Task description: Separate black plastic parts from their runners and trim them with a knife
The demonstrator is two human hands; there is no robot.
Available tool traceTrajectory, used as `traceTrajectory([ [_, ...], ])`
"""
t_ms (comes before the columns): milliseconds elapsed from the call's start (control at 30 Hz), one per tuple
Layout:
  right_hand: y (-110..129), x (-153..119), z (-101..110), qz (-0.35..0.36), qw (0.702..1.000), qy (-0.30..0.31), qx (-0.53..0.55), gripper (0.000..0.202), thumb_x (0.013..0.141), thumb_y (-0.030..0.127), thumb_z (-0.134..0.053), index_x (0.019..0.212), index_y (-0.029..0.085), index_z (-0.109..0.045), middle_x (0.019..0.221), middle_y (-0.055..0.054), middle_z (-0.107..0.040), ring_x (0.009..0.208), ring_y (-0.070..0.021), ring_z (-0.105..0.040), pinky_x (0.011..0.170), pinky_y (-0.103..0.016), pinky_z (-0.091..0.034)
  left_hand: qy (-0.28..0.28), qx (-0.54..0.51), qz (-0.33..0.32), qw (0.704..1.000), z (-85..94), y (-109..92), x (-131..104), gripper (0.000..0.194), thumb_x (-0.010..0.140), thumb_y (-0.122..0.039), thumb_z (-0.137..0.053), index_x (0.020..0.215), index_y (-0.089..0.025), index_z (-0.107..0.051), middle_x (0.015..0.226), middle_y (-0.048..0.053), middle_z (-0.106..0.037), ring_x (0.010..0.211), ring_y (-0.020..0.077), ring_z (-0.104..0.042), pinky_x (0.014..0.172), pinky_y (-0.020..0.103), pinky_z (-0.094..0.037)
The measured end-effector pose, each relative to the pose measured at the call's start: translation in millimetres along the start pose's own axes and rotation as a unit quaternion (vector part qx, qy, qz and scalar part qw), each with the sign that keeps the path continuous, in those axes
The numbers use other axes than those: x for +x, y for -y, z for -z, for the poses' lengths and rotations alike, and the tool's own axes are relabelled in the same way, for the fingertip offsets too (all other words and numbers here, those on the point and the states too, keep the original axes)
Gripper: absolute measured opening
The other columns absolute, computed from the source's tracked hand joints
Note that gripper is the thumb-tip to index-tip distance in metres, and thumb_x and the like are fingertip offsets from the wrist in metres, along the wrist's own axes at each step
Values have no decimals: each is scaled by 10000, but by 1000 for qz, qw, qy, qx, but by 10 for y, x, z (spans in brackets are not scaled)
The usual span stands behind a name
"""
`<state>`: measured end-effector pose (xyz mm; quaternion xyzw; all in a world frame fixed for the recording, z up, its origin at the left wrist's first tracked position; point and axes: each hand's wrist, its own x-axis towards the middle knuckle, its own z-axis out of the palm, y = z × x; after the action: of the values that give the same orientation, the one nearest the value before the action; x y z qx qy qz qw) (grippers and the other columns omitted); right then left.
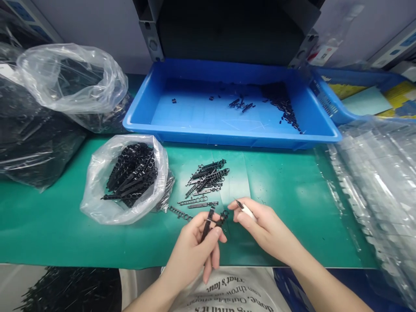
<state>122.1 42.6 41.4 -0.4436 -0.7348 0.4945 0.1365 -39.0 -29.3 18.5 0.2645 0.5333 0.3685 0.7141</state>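
Note:
Black plastic strips with rings (208,224) are pinched in my left hand (196,245), above the green mat near the table's front edge. My right hand (263,225) grips a short white-handled tool with a dark pointed tip (248,212); its exact kind cannot be made out. The tip points left toward the strips, a small gap apart from them. Just beyond my left hand lies a loose pile of similar black strips (209,177). One ringed strip (180,213) rests beside the left fingers.
An open plastic bag (91,195) full of black strips stands on the left. Behind lies a blue tray (195,130) with small black pieces. Bulky bags (32,143) crowd the far left. Clear plastic trays (386,182) are stacked at right. A bin (128,286) sits below the front edge.

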Motion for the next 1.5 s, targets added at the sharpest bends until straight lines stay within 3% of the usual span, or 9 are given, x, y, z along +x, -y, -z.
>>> traceTrajectory([
  [100,-12,-119,-49,35,999,4,-28,317,938,329,-299,1165,215,-488,988,-45,-617,859,-173,-572,741,-299,-438,14,-70,9,997,8,-10,27,199,843,-368,-471,830,-170,-470,412,-62,-518,208,29,-323,224,93,-228],
  [167,-9,-173,-96,36,997,23,-64,336,948,297,-281,1234,234,-445,1043,-46,-604,896,-183,-569,756,-320,-445,26,-83,12,996,11,-15,38,216,844,-368,-478,788,-160,-477,389,-51,-520,204,26,-326,226,82,-226],
  [400,20,-212,-199,65,983,25,-170,330,942,242,-295,1243,232,-429,904,-25,-615,768,-189,-574,621,-299,-447,20,-79,1,997,13,-8,13,217,846,-374,-485,787,-166,-472,399,-50,-532,216,34,-375,231,77,-259],
  [633,16,-213,-276,90,965,-33,-242,335,947,240,-277,1212,177,-472,810,-37,-628,657,-171,-582,492,-254,-387,-2,-64,-9,998,-2,42,3,238,843,-395,-476,750,-179,-440,368,-62,-502,211,38,-358,223,80,-242],
  [900,24,-229,-312,88,961,-38,-258,353,948,246,-265,1219,189,-484,781,-40,-622,633,-171,-575,505,-259,-402,-37,-4,-7,999,-50,-25,11,260,828,-427,-485,762,-194,-392,337,-119,-389,201,16,-246,223,84,-170],
  [1167,9,-218,-388,111,953,-75,-272,373,950,234,-252,1221,148,-494,740,-57,-619,601,-176,-581,455,-260,-386,-104,-1,-30,994,-95,35,-2,233,829,-418,-478,783,-205,-395,397,-129,-346,215,21,-266,221,93,-146],
  [1333,-66,-43,-186,103,963,-52,-244,358,933,303,-336,1218,160,-499,867,-69,-659,703,-200,-624,535,-283,-462,-87,23,-22,996,-65,49,-8,261,870,-435,-392,741,-210,-363,344,-106,-399,240,37,-243,257,109,-194],
  [1400,-116,161,-29,76,959,-75,-262,356,895,331,-435,1204,168,-510,1022,-92,-637,829,-244,-620,644,-337,-489,-103,31,-34,994,-44,42,-10,229,868,-416,-407,772,-213,-366,380,-100,-421,287,45,-275,294,114,-235],
  [1500,-180,537,182,54,951,-93,-291,349,859,248,-499,1200,171,-504,1061,-107,-598,908,-268,-584,723,-369,-470,-120,37,-53,991,-33,37,-23,201,849,-396,-445,800,-210,-384,402,-102,-375,344,57,-279,336,126,-250],
])
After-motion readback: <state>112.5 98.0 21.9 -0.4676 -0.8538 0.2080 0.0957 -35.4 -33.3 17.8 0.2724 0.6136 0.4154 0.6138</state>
